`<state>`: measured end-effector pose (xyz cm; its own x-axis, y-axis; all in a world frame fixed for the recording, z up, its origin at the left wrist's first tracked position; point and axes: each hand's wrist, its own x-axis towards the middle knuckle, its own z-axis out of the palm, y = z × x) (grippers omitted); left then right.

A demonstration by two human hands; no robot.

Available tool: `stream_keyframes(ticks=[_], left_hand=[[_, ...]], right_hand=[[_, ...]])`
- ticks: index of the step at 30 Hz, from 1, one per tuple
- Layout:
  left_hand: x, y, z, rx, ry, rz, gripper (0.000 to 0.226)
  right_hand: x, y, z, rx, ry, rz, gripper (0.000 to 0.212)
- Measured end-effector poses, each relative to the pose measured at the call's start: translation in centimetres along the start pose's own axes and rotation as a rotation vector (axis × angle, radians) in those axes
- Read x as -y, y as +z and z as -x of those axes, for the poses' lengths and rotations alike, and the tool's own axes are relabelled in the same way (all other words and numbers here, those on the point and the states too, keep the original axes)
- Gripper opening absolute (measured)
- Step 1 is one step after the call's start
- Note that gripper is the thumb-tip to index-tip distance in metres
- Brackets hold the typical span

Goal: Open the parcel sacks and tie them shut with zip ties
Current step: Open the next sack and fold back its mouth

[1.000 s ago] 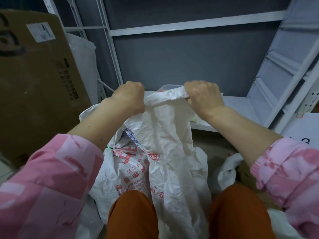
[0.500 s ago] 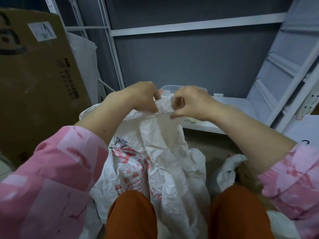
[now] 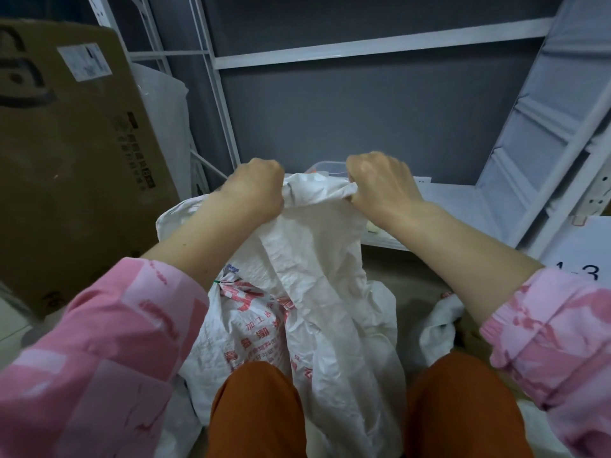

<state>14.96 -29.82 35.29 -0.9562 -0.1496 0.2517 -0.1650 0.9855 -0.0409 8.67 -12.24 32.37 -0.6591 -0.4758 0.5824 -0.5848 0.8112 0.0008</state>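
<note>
Grey shelving behind; left hand [image 3: 253,188], right hand [image 3: 380,183] clench white sack [image 3: 317,259] mouth, sack hanging lengthwise downward.

We see a sack [image 3: 324,292] of crinkled, matt white woven plastic. The box [image 3: 76,153] looks like matt brown cardboard. The shelf frame [image 3: 363,51] looks like smooth white-painted metal.

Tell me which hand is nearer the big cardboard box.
Left. The left hand grips the white sack's top edge on the side toward the cardboard box; the right hand has its grip on the same edge, farther from the box.
</note>
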Motion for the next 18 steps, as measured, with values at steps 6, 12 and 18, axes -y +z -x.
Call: stream_keyframes(ticks=[6,12,18], left_hand=[[0.5,0.8,0.6,-0.033,0.016,-0.132,0.023],[-0.1,-0.8,0.8,0.253,0.136,0.074,0.020],[0.7,-2.6,-0.1,0.523,0.020,0.744,0.041]], right_hand=[[0.1,0.6,0.7,-0.078,-0.183,0.066,0.017],[-0.3,1.2,1.3,-0.408,-0.288,0.283,0.034],[-0.7,1.7,1.5,-0.622,-0.439,0.180,0.031]])
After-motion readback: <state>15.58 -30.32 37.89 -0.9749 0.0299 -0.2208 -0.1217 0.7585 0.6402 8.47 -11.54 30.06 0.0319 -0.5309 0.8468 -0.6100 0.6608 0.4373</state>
